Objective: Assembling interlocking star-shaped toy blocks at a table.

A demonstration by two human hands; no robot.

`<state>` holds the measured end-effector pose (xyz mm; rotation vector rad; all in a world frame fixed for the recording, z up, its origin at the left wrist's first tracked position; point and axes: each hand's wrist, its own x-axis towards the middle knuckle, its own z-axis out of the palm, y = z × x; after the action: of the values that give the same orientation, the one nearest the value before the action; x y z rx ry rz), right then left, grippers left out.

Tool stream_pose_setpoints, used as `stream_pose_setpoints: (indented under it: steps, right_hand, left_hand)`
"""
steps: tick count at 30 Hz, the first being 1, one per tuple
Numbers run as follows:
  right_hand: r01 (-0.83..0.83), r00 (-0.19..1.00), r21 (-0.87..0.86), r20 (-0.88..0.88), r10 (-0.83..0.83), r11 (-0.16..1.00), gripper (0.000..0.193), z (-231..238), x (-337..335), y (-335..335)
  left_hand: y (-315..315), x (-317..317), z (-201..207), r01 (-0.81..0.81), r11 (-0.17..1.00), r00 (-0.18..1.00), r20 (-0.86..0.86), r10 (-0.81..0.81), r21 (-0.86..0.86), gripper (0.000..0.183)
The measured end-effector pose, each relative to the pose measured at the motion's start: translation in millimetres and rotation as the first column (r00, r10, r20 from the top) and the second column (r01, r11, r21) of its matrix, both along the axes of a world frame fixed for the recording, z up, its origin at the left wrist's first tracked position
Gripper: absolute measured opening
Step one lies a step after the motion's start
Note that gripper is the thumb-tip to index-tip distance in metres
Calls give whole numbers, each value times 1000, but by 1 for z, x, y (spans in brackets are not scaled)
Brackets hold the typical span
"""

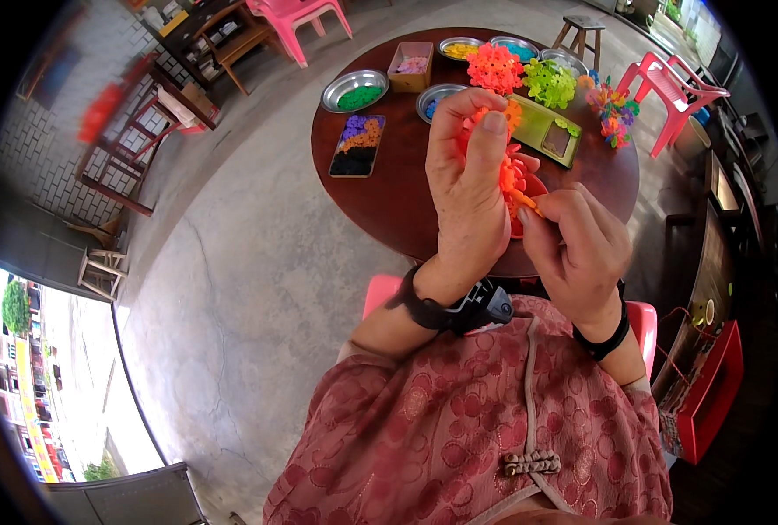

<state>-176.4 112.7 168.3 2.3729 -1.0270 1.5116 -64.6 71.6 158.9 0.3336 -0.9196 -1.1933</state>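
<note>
In front of my chest, over the near edge of the round table (380,206), both hands are raised together. My left hand (466,197) is wrapped round a cluster of orange-red plastic pieces (510,177), which its fingers and thumb partly cover. My right hand (584,249) pinches a small orange plastic piece (530,203) between thumb and forefinger, against the cluster's lower right side. Whether the two are joined there cannot be made out. Behind the cluster, a red bowl (536,185) shows in part.
On the table stand a coral flower-like ball (495,68), a lime-green one (550,83), a multicoloured one (616,115) and a green tray (529,131). Metal bowls, one with green pieces (360,96), a box (409,77) and a sorting tray (356,164) lie left. A pink chair (669,92) is right.
</note>
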Motion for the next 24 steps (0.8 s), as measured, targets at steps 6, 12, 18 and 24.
stream_pose_setpoints:
  steps: [6, 12, 18, 24]
  right_hand:
    - [7, 999, 64, 35, -9, 998, 13, 6, -5, -3]
    - [-24, 985, 289, 170, -26, 957, 13, 4, -13, -9]
    - [26, 986, 274, 149, -69, 961, 13, 5, -14, -7]
    - [47, 992, 229, 106, -73, 972, 11, 3, -7, -9]
  left_hand:
    - [-1, -5, 2, -65, 998, 996, 53, 66, -9, 18]
    - [-7, -2, -2, 36, 999, 997, 63, -37, 17, 21]
    - [-8, -6, -2, 94, 994, 995, -46, -92, 57, 20]
    - [-12, -5, -9, 101, 994, 994, -54, -99, 40, 23]
